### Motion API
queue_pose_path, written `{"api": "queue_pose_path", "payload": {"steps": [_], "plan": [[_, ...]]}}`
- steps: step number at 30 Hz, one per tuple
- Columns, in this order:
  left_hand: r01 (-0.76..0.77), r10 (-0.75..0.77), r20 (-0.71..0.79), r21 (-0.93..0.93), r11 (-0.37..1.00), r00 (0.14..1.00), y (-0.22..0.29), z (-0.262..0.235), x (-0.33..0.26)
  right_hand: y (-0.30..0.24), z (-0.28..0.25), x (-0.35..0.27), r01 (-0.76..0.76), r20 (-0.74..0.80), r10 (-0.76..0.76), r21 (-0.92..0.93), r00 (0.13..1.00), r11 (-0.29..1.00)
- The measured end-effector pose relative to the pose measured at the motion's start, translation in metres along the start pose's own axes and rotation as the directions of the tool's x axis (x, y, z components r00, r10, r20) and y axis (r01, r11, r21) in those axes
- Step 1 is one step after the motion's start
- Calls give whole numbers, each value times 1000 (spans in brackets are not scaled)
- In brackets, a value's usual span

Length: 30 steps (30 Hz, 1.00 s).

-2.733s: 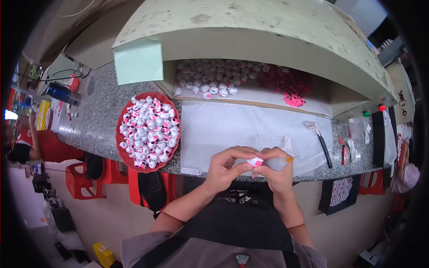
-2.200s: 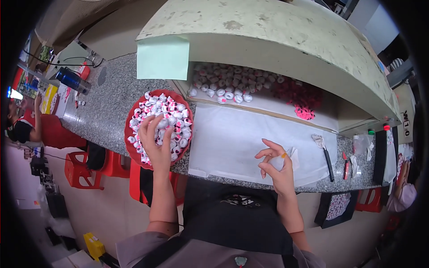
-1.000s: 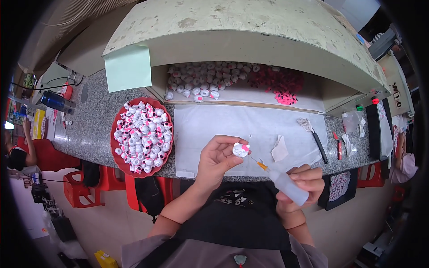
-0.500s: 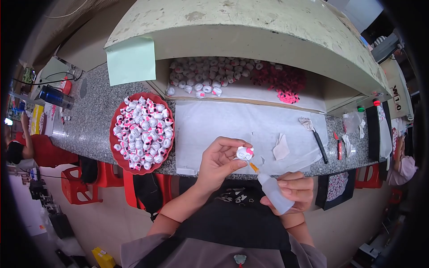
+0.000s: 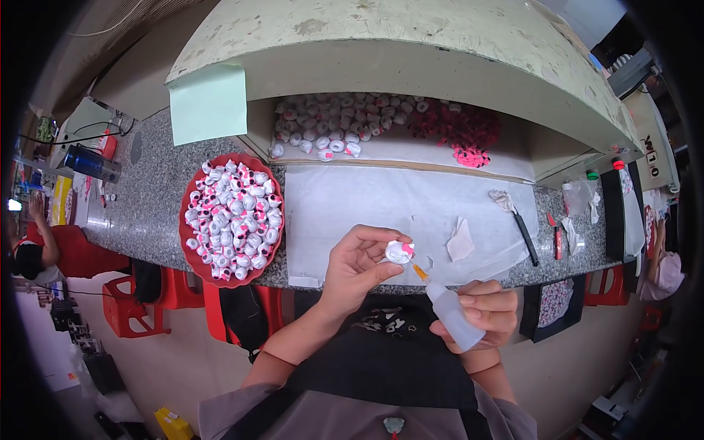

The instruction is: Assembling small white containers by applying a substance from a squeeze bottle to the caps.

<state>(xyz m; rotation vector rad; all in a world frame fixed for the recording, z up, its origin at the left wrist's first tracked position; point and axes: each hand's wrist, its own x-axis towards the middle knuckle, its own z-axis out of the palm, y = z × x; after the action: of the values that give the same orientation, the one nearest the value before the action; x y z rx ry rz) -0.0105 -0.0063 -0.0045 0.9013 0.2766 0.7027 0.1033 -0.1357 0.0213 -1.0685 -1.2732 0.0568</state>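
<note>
My left hand (image 5: 357, 268) pinches a small white-and-pink piece (image 5: 400, 252); my right hand (image 5: 484, 312) grips a glue bottle (image 5: 451, 314), nozzle touching it; the red tray (image 5: 192, 253) is piled with many more

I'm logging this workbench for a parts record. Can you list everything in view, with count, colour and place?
Small figure piece: one, white with pink, in the left hand's fingertips.
Squeeze bottle: one, translucent with orange nozzle, in the right hand, tip at the piece.
Tray: one, red, on the counter at left, heaped with white-and-pink pieces, too many to count.
Shelf pieces: many, white, under the shelf; pink ones beside them.
Sheet: one, white, on the counter.
Note: one, pale green, on the shelf edge.
Knife-like tool: one, black, at right.
Counter: grey speckled.
Left hand: one.
Right hand: one.
</note>
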Motion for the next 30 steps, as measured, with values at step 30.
{"api": "queue_pose_path", "payload": {"steps": [30], "plan": [[-208, 185, 106, 286, 935, 977, -3, -3, 3, 0, 1, 7, -54, 53, 62, -131, 997, 990]]}}
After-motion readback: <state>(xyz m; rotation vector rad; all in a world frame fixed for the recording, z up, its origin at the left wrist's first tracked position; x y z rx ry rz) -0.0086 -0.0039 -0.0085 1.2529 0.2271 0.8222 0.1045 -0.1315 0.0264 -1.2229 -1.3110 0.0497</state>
